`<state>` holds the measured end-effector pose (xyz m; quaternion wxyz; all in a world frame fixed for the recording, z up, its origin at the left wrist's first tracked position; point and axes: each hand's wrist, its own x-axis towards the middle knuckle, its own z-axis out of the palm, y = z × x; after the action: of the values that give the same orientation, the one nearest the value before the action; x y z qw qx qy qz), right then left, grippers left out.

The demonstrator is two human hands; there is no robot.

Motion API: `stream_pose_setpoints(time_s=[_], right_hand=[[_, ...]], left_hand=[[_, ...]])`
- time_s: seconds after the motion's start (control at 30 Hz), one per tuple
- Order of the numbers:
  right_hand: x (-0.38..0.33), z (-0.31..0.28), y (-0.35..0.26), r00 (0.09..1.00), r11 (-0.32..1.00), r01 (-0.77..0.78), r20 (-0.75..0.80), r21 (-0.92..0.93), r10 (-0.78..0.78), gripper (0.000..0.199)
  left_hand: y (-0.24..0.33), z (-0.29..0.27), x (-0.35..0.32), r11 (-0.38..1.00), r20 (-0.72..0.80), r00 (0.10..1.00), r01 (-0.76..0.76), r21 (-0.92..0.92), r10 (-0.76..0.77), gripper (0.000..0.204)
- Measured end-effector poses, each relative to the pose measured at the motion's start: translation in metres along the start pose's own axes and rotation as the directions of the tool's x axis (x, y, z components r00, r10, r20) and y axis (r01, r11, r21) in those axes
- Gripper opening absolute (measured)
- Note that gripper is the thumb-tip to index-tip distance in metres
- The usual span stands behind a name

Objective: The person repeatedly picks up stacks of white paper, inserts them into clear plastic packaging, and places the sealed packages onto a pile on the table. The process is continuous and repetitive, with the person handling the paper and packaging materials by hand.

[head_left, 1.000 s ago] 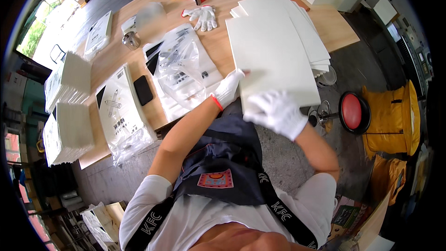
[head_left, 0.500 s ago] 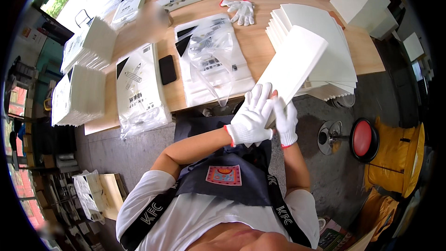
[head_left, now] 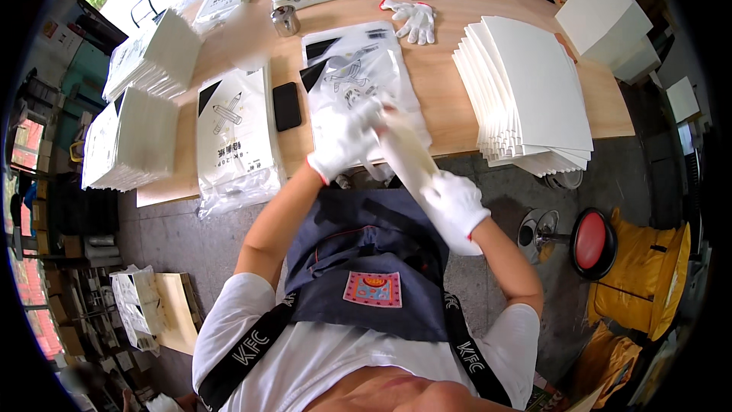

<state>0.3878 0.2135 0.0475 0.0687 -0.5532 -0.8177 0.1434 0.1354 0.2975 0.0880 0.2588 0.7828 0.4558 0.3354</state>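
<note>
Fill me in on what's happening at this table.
The person's gloved right hand grips a bundle of white sheets. The gloved left hand is at its far end, by printed plastic bags, too blurred to show its grip. A fanned stack of sheets lies on the right; a printed pack lies left, beside a black phone.

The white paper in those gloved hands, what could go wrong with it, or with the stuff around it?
The held white paper could crease if the right grip squeezes too hard. It might also snag the printed plastic bags, which look thin and wrinkly. And the big paper stack sticks out past the edge of the table, so a bump could perhaps make sheets slide off.
</note>
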Motion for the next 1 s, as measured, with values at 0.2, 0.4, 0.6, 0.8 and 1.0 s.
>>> stream_pose_setpoints(time_s=[0.2,0.4,0.6,0.8,1.0], right_hand=[[0.053,0.081,0.073,0.994,0.269,-0.109,0.1,0.957,0.049,0.026],[0.094,0.078,0.008,0.986,0.847,0.101,-0.167,0.522,-0.015,0.034],[0.077,0.099,-0.028,0.997,0.949,-0.042,-0.054,0.311,0.061,0.037],[-0.006,0.044,-0.065,0.763,0.999,-0.052,-0.646,-0.017,0.028,0.052],[-0.013,0.082,-0.012,0.939,0.927,-0.341,-0.106,-0.156,0.328,0.037]], left_hand=[[0.025,0.04,-0.06,0.824,0.128,0.815,-0.552,-0.125,0.565,0.028],[0.065,0.066,-0.036,0.899,0.034,0.9,-0.431,-0.076,0.434,0.027],[0.007,0.076,-0.038,0.986,-0.151,0.976,-0.165,-0.024,0.159,0.023],[-0.03,0.077,-0.104,0.961,-0.064,0.966,-0.257,-0.1,0.251,0.014],[-0.085,0.075,-0.169,0.961,-0.147,0.987,-0.026,0.275,0.069,0.018]])
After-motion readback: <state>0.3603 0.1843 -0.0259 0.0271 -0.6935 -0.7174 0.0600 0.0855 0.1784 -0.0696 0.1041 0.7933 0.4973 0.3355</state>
